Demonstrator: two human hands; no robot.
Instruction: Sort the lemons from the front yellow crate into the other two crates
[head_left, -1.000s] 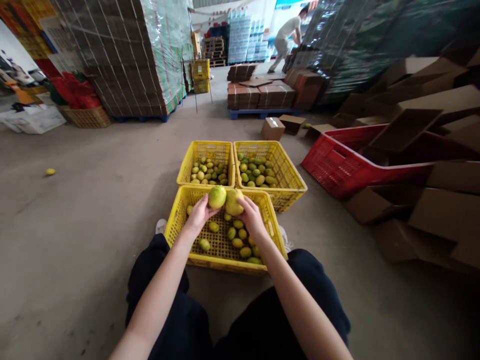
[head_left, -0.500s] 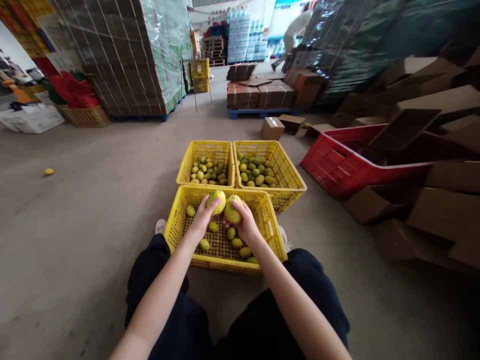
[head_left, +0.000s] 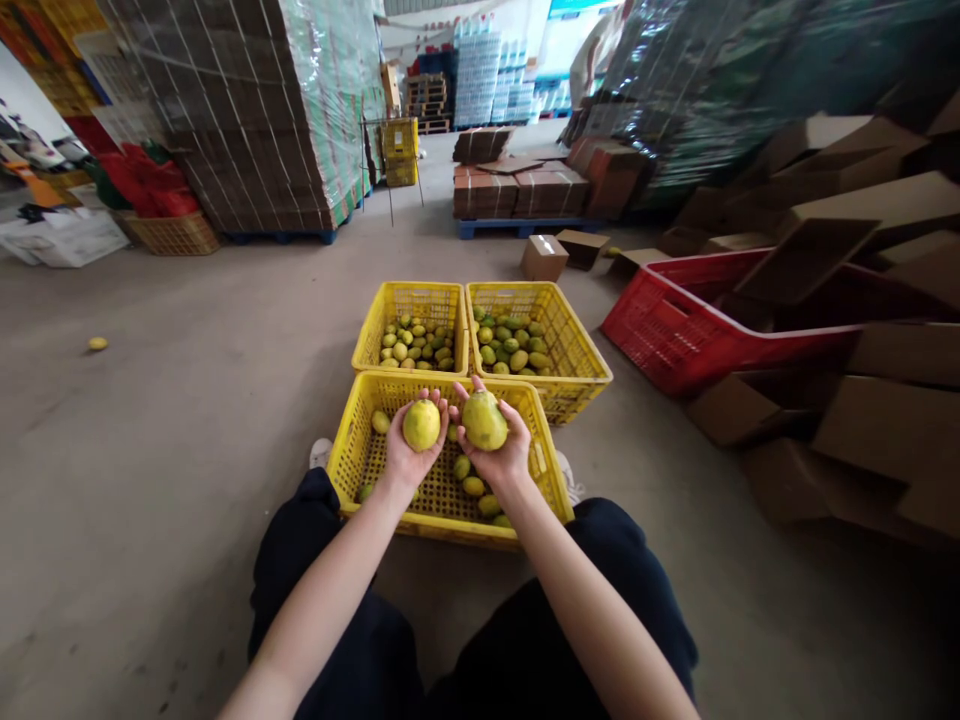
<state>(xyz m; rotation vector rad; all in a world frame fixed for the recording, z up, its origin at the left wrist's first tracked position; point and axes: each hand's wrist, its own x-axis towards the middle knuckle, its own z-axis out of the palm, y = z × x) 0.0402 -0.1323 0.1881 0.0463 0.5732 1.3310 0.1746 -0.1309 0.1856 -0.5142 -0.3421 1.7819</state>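
My left hand (head_left: 412,452) is cupped, palm up, around a rounded yellow-green fruit (head_left: 421,425). A slightly larger yellow-green fruit (head_left: 484,420), with a blotchy skin, rests in my right hand (head_left: 508,455), its fingers curled about the sides. Both hands are side by side above a yellow plastic crate (head_left: 457,528) between my legs. Inside that crate, several similar fruits (head_left: 473,486) lie scattered on the perforated bottom, mostly on the right; one fruit (head_left: 380,422) is at the left. My hands and forearms hide part of the crate's inside.
Beyond stand two yellow crates, left (head_left: 363,335) and right (head_left: 581,350), holding many fruits. Right is a red crate (head_left: 652,335) among cardboard boxes (head_left: 885,400). One fruit (head_left: 98,343) lies on the floor at left. Wrapped pallet stacks (head_left: 240,110) rise behind.
Both hands have turned from gripping the fruits from above to holding them palm up. They are slightly farther apart. A person in the background has shifted and is now partly hidden.
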